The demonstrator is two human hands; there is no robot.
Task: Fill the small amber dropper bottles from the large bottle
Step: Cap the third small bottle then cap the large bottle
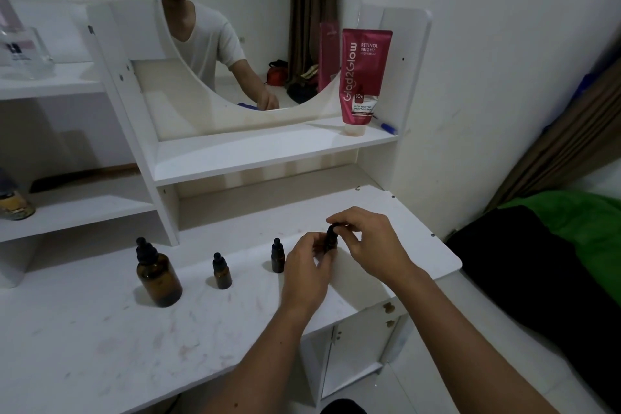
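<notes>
Amber glass stands in a row on the white vanity top (100, 329), and both hands work the rightmost small bottle.

From the left: the large bottle (157, 276) stands upright with its dropper cap on, well apart from the hands; then one small dropper bottle (221, 271), then a second (278, 256) just beside the left hand (307, 270). That hand curls round the body of the third small bottle (331, 240), holding it upright, long axis vertical. The right hand (368, 240) pinches its black dropper cap from above. The turn looks like uncapping, though that is only a judgement. The large bottle lies far off to the left, nearer the left hand, so fetching it probably falls to that side.
</notes>
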